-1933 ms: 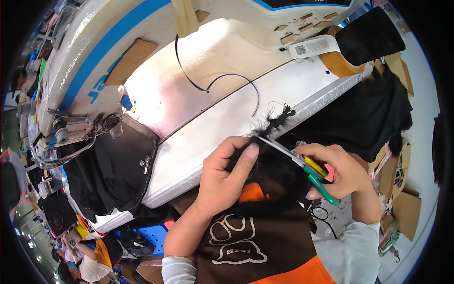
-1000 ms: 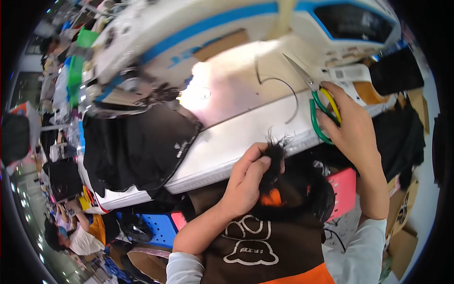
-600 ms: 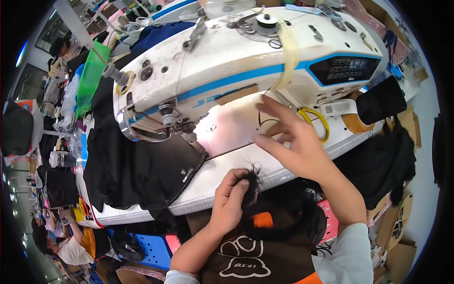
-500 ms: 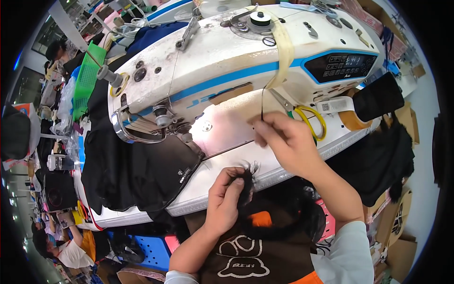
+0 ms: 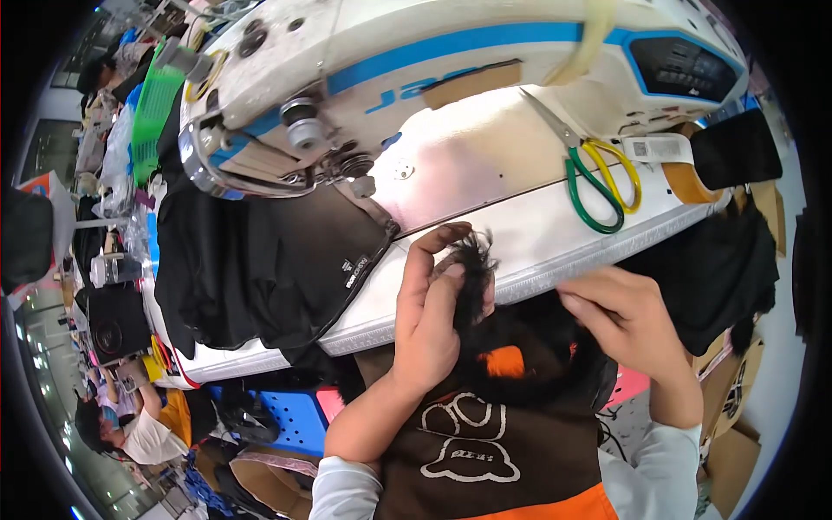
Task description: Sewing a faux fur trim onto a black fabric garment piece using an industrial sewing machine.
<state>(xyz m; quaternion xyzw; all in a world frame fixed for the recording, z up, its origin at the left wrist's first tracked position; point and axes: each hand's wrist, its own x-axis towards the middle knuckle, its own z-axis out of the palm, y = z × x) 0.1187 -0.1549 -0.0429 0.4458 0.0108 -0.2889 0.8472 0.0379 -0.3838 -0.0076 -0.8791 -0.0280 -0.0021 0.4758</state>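
White laminate makes up the sewing table (image 5: 555,247), with a white-and-blue sewing machine (image 5: 451,52) standing across its far side and black garments (image 5: 260,260) heaped under the needle at the left. Green- and yellow-handled scissors (image 5: 598,178) lie free on the tabletop. At the near edge, the left hand (image 5: 429,321) pinches a frayed black fabric piece (image 5: 472,286). The right hand (image 5: 628,321) rests on black cloth in the lap; whether it grips, I cannot tell. Behind, a crowded workshop with another seated person (image 5: 130,425).

Scissors (image 5: 598,178) on table (image 5: 555,247) right of sewing machine (image 5: 416,61); fabric (image 5: 277,260) left.
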